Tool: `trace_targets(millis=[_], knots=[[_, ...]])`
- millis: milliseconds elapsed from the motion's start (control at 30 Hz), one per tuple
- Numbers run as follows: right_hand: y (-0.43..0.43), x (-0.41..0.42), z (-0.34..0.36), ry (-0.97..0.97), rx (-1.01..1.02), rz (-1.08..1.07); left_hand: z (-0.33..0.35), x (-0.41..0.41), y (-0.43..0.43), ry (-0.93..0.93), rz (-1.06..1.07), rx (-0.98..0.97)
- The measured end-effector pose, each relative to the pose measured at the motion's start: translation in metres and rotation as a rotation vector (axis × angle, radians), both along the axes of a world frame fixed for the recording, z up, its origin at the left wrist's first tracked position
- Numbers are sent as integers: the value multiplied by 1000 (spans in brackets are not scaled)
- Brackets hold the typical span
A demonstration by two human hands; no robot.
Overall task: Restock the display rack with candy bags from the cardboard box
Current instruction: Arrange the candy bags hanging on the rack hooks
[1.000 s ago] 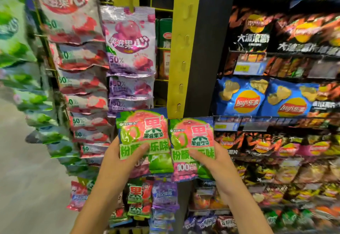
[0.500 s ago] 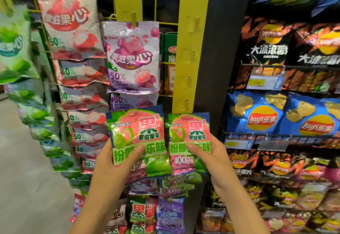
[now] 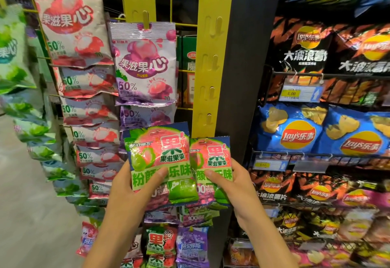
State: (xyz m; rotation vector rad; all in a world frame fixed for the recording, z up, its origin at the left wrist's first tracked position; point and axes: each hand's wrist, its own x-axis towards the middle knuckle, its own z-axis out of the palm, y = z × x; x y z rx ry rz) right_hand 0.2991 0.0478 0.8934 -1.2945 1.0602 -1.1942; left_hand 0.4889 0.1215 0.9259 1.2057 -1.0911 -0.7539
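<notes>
We are seeing the left hand (image 3: 126, 189) gripping one glossy candy bag (image 3: 156, 151), the right hand (image 3: 236, 185) a second bag (image 3: 213, 156). Both thumbs (image 3: 158, 176) are hiding some print.

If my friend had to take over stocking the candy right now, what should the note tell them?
The left hand holds one pink-and-green candy bag, thumb on its front.
The right hand holds a second matching bag beside it, in front of the yellow hook strip.
Done: the next strip over carries purple bags.
Left: that yellow strip's visible hooks are bare, so both bags probably hang there. The cardboard box is out of view.
</notes>
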Motion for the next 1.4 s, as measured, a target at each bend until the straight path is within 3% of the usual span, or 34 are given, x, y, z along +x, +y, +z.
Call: trace_targets(millis=[333,433,567,633,733,833,933,1400], knots=[[0,4,-14,99,-61,-24,-3,-5,0,-17,-23,54],[0,2,-16,333,-183,-49,-2,-8,-3,-14,-30,76],[3,-13,0,866,-296,-65,3,-13,-7,-10,-54,85],[4,-21,15,942,-334,-132,5,-16,-10,-12,-71,83],[-3,-32,39,770,-435,-226,9,-21,-13,-18,-87,91],[-14,-33,73,451,-499,-189,12,-25,-19,-24,-115,94],[-28,-25,108,291,-607,-167,17,-30,-25,-21,-184,79],[-62,3,142,260,-734,-132,39,-45,-41,-58,-279,40]])
